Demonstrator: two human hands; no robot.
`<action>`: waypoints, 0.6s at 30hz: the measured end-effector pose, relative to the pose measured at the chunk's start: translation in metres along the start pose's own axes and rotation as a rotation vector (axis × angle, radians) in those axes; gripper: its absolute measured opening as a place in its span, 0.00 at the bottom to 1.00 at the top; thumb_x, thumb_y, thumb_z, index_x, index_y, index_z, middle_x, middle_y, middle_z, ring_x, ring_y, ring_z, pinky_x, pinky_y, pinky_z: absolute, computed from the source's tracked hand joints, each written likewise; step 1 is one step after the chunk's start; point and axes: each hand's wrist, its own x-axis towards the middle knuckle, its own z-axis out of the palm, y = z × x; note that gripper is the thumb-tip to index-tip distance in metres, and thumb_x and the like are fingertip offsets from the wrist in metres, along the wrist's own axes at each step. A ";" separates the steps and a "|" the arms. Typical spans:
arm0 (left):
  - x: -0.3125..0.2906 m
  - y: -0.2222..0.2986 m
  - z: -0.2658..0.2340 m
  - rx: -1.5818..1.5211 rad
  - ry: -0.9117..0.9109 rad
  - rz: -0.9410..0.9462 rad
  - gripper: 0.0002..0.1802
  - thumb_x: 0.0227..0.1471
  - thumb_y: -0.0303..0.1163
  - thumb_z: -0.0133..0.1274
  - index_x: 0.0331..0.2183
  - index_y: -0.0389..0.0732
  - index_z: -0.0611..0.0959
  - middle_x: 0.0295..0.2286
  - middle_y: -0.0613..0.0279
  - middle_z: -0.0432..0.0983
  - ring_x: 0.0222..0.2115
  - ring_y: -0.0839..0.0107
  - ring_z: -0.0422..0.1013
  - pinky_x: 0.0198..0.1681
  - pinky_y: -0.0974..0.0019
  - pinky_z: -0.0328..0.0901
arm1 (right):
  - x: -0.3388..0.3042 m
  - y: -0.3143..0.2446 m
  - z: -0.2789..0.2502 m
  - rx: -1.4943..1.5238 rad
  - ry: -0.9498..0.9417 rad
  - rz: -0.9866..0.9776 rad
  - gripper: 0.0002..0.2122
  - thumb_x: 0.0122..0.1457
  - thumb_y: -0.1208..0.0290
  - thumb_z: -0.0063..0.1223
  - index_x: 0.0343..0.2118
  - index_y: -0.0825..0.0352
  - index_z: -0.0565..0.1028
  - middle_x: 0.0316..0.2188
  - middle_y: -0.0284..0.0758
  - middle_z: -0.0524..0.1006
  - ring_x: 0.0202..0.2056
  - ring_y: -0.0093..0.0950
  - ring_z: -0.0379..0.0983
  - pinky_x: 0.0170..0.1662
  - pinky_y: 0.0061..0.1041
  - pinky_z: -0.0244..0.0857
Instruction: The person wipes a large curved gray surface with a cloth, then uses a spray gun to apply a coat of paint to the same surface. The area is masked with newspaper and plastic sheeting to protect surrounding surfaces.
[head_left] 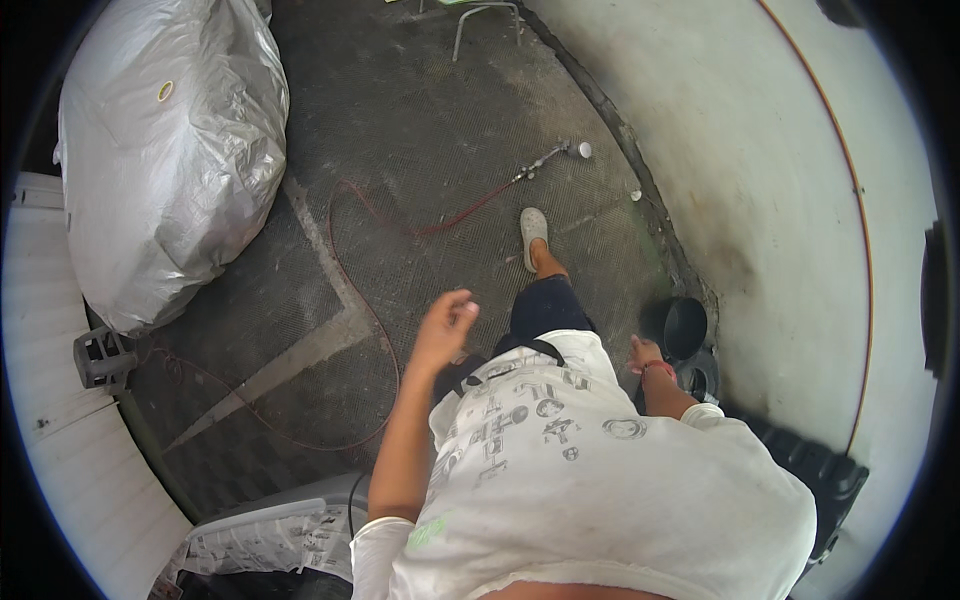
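My left hand [447,325] swings in front of my body above the dark floor, its fingers loosely curled and parted from the thumb, holding nothing. My right hand [645,353], with a red band [658,367] at the wrist, hangs beside my hip. Its fingers are loosely bent and nothing shows in them. Nearest to it is a black bucket [685,328] by the wall. Ahead of my shoe [534,232] lies what looks like a spray gun [545,161] with a white end, joined to a red hose [470,212]; neither hand touches it.
A large silver-covered shape [180,160] stands at the left. The hose loops across the floor [400,120]. A pale wall [740,130] curves along the right, with black ribbed plastic [810,470] at its foot. A metal-legged stand [487,8] is far ahead; a paper-masked panel [270,540] lies lower left.
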 end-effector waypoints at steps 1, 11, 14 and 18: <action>0.019 -0.007 0.017 0.066 -0.072 0.039 0.27 0.60 0.46 0.58 0.55 0.40 0.78 0.51 0.48 0.77 0.50 0.57 0.75 0.54 0.57 0.69 | 0.037 -0.005 -0.003 -0.009 0.071 -0.093 0.22 0.67 0.51 0.53 0.50 0.67 0.78 0.27 0.35 0.78 0.26 0.28 0.78 0.25 0.29 0.70; 0.195 0.021 0.154 0.318 -0.233 -0.260 0.35 0.62 0.58 0.51 0.61 0.47 0.73 0.56 0.47 0.72 0.59 0.47 0.67 0.63 0.49 0.61 | 0.206 -0.411 -0.007 -0.152 -0.298 -0.416 0.24 0.68 0.54 0.52 0.57 0.68 0.74 0.42 0.36 0.82 0.38 0.25 0.79 0.43 0.28 0.71; 0.202 0.018 0.205 0.271 -0.274 -0.360 0.35 0.62 0.61 0.47 0.62 0.51 0.73 0.59 0.50 0.70 0.61 0.49 0.65 0.63 0.49 0.61 | 0.245 -0.485 -0.004 -0.201 -0.391 -0.505 0.25 0.68 0.52 0.52 0.59 0.67 0.73 0.44 0.36 0.81 0.41 0.25 0.79 0.44 0.27 0.71; 0.220 0.064 0.209 -0.025 -0.542 -0.748 0.38 0.64 0.66 0.39 0.63 0.51 0.72 0.62 0.50 0.67 0.64 0.52 0.61 0.66 0.53 0.57 | 0.267 -0.546 0.004 -0.177 -0.568 -0.571 0.25 0.68 0.52 0.52 0.60 0.65 0.72 0.49 0.36 0.80 0.43 0.26 0.78 0.43 0.26 0.71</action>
